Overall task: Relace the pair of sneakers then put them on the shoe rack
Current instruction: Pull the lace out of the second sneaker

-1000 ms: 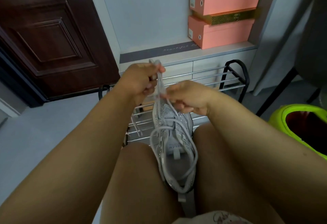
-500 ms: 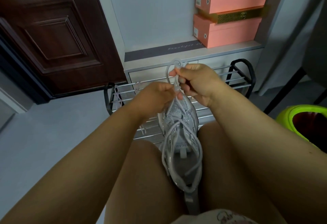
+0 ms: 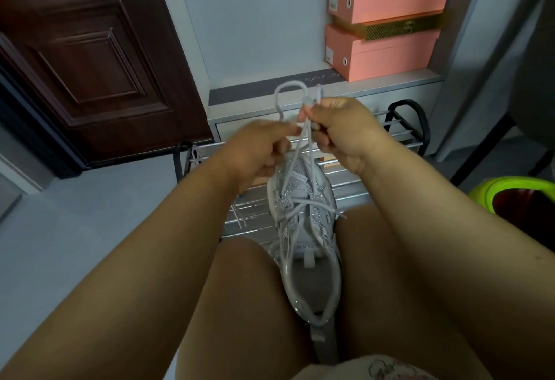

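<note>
We see the sneaker (image 3: 303,229) resting between the person's thighs (image 3: 249,304), heel toward the body. Beyond the knees stands the shoe rack (image 3: 408,127) on the grey floor (image 3: 90,214); a loose white lace (image 3: 238,217) lies on its metal bars. Pink boxes (image 3: 387,46) are stacked on a white cabinet ledge (image 3: 390,82).

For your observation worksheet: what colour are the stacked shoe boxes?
The shoe boxes are salmon pink, seen in the head view.

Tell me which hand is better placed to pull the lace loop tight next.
Probably the right hand: it pinches the lace just below the raised loop, above the sneaker wedged between the knees. The left hand sits lower, gripping the strands beside it, so it suits bracing.
</note>
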